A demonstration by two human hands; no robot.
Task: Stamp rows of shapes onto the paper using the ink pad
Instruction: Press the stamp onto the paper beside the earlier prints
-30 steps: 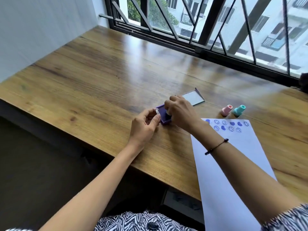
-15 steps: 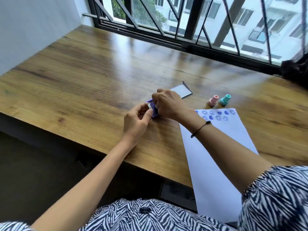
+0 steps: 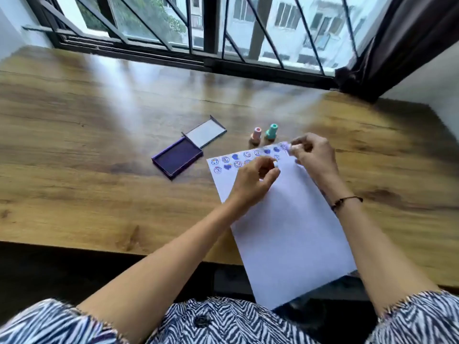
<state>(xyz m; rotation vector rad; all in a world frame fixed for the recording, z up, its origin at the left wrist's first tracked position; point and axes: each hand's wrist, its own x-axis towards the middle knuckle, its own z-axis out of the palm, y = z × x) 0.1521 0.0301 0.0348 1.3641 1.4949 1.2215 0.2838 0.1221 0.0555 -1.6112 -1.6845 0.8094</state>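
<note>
The white paper [image 3: 285,219] lies on the wooden table [image 3: 99,108], with rows of blue smiley and heart prints along its far edge. My right hand [image 3: 314,155] hovers over the paper's far right corner, fingers pinched on a small pale stamp [image 3: 288,147] that is blurred. My left hand [image 3: 254,178] is above the upper part of the paper with its fingers curled; motion blur hides whether it holds anything. The open purple ink pad [image 3: 177,157] sits left of the paper, with its lid [image 3: 206,131] folded back behind it.
A pink stamp [image 3: 255,136] and a teal stamp [image 3: 271,131] stand just beyond the paper's far edge. A barred window [image 3: 198,28] runs along the back of the table and a dark curtain [image 3: 402,40] hangs at the right. The paper overhangs the table's near edge.
Both hands have left the ink pad and moved right over the paper's printed rows, the right one carrying the stamp. The pad is now uncovered. The camera has swung right.
</note>
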